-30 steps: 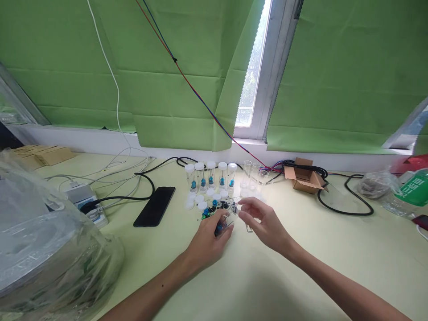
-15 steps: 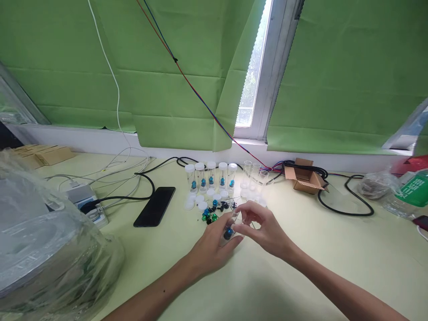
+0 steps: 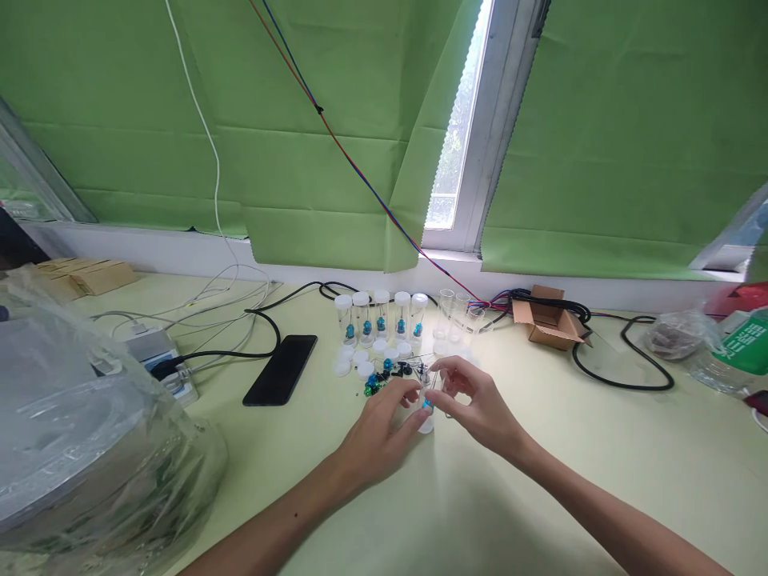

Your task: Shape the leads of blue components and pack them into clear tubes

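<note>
A small clear tube [image 3: 426,426] stands upright on the table, with a blue piece inside it. My left hand [image 3: 378,428] is closed around its left side between thumb and fingers. My right hand [image 3: 480,404] bends its thumb and index finger at the tube's upper right; thin stems show there, but what it pinches is too small to make out. Just behind my hands lie loose blue, green and black small parts [image 3: 378,378] and white round caps [image 3: 365,369]. Farther back, several white-capped clear tubes [image 3: 382,316] stand in a row, each with a blue piece inside.
Uncapped clear tubes [image 3: 445,316] stand right of the capped row. A black phone [image 3: 281,370] lies to the left, near a power strip [image 3: 174,376] and cables. A large plastic-wrapped object [image 3: 108,448] fills the left front. An open cardboard box [image 3: 550,324] stands at the back right.
The tube has moved slightly right and now stands more upright, its base showing below my left thumb. My left hand's fingers have opened a little around it; my right hand has shifted slightly right.
</note>
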